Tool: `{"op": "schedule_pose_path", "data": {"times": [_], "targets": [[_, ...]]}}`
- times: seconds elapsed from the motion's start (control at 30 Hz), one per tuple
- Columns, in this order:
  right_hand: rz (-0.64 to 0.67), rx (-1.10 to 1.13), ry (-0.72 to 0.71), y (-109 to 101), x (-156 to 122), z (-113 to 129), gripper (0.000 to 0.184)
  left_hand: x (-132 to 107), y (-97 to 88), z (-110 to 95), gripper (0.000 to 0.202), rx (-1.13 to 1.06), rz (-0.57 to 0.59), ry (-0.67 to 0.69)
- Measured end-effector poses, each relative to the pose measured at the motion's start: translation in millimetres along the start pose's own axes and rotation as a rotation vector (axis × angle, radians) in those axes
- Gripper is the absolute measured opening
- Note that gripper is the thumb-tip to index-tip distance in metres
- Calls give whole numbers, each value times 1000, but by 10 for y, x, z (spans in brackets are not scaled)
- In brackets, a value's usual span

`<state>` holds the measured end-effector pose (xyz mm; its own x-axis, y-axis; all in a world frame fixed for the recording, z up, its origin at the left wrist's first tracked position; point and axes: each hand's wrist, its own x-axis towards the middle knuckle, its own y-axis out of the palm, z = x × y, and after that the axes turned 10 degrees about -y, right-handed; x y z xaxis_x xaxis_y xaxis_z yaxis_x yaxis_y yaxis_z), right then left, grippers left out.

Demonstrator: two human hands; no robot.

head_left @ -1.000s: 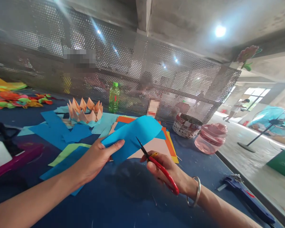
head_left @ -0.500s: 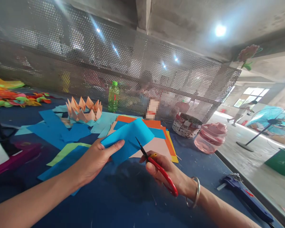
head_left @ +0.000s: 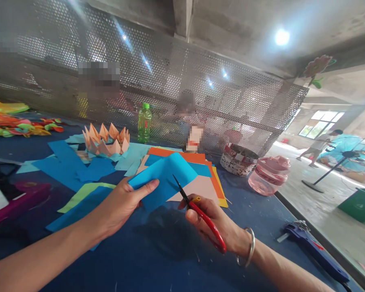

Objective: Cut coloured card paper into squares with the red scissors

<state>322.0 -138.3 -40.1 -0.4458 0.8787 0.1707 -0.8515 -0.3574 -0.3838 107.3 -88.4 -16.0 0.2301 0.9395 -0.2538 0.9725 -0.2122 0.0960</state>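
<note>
My left hand (head_left: pixel 130 198) pinches a folded sheet of blue paper (head_left: pixel 167 182) by its left end, thumb on top. The paper is held above the table, its right end bent over in a curve. In my right hand (head_left: pixel 209 215) is a pair of scissors (head_left: pixel 205 221) with red handles and dark blades. The blade tips point up and left, in front of the paper; whether they touch it I cannot tell. Beneath and behind lies a stack of coloured paper (head_left: pixel 200 186) in orange, pink, yellow and blue.
Left of the stack are blue paper pieces (head_left: pixel 67 170) and a peach folded-paper crown (head_left: pixel 106 142). A green bottle (head_left: pixel 144 123), a paper-covered basket (head_left: pixel 237 160) and a pink jug (head_left: pixel 269 176) stand behind. A blue glue gun (head_left: pixel 316 251) lies at right, a magenta object (head_left: pixel 16 198) at left.
Both hands, the blue paper and the scissors hold nearly the same pose. In the right background, a walking person has moved to the right.
</note>
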Motion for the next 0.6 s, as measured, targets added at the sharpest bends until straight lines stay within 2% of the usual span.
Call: {"op": "schedule_pose_path", "data": {"times": [0.13, 0.27, 0.33, 0.6], "targets": [[-11, -27, -2, 15, -9, -33, 53, -24, 15, -17, 15, -12, -21, 2], [-14, -68, -28, 6, -9, -62, 51, 10, 4, 15, 41, -15, -13, -33], [-22, -89, -42, 2, -8, -71, 50, 24, -1, 18, 48, -17, 10, -34], [-47, -88, -23, 28, -20, -78, 46, -29, 18, -28, 27, -30, 14, -16]]}}
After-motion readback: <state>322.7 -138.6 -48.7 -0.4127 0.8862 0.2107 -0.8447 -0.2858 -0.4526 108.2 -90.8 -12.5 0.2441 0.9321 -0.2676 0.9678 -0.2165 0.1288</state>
